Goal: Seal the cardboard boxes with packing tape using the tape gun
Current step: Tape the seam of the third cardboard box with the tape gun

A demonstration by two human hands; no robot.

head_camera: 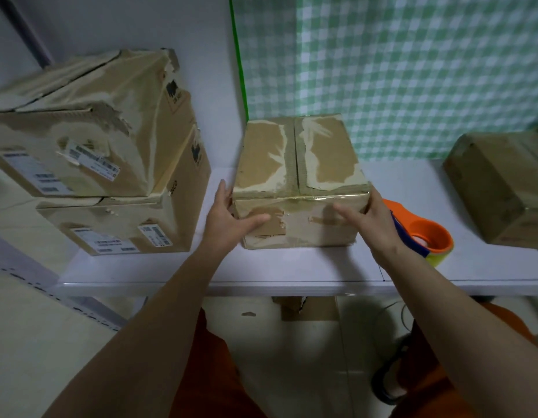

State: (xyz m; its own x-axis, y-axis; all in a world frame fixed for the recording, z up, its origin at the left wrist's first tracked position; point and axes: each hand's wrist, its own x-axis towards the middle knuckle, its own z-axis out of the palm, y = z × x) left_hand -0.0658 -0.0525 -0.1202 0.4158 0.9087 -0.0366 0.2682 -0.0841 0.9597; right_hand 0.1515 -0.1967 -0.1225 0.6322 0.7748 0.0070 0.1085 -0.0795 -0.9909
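A small cardboard box (pixel 300 164) sits in the middle of the white table (pixel 291 267), its top flaps closed with torn old tape along the seam. My left hand (pixel 228 215) presses against its left front corner, thumb across the front face. My right hand (pixel 370 218) grips its right front corner. An orange tape gun (pixel 427 233) with a yellowish tape roll lies on the table just right of my right wrist, partly hidden by it.
Two larger worn boxes (pixel 105 146) are stacked at the left of the table. Another box (pixel 499 188) stands at the right edge. A green checked curtain (pixel 397 70) hangs behind. A flat cardboard piece (pixel 309 309) lies on the floor under the table.
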